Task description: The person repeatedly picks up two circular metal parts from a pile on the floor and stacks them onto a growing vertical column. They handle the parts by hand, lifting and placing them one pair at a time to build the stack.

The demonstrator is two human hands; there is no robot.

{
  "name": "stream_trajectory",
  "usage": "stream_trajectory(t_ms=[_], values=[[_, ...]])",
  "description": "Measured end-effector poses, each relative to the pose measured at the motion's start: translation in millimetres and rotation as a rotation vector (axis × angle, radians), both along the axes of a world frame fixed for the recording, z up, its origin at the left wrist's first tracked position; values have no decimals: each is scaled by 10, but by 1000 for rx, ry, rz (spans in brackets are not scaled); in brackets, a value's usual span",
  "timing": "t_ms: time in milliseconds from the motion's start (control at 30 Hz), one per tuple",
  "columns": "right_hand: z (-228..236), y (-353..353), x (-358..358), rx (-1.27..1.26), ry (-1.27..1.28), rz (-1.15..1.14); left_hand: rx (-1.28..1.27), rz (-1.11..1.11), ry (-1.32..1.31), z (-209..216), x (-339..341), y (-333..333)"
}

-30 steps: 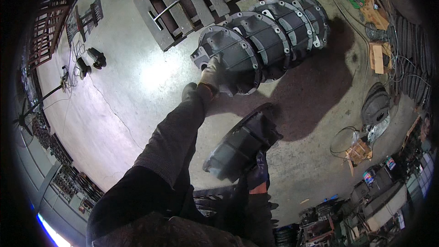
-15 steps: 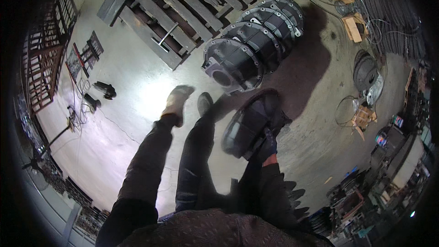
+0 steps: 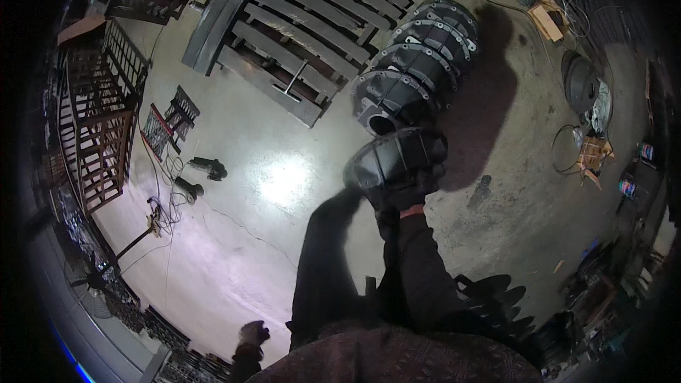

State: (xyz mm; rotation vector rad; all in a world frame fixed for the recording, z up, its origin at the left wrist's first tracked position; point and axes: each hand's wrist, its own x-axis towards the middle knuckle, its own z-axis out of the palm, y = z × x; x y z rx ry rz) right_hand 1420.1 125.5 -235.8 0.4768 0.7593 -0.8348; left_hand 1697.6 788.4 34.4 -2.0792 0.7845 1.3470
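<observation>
My right hand grips a dark, ribbed, bell-shaped metal housing, its fingers mostly hidden in shadow against it. The held housing is off the floor and overlaps, in this view, the near end of a row of similar housings; whether they touch I cannot tell. Several of these stand in line on the floor, with flanged rims and bolt holes. Low at the lower edge, my left hand hangs beside my body. It is dim and small, its fingers are hard to make out, and nothing shows in it.
Left of the row lies a dark slatted pallet with a T-shaped metal bar on it. Dark metal racks, cables and tools are at the left. On the right lie a round dark part, wood pieces and wire.
My left hand has swung back from in front of me to the lower edge. My right hand has carried the housing forward, close to the row. The whole view has shifted.
</observation>
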Motion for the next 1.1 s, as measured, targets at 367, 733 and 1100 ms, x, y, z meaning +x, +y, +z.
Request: stream_trajectory(t_ms=[367,733,1100], values=[[-1311,367,1019,-85,52,-409,-74,973,159,-768,2319,-1590],[-2164,456,1574,-117,81,-646,105,1057,-93,-994,3431,-2711],[-2529,148,1670,-101,99,-707,-15,1078,47,-1165,3437,-2899]])
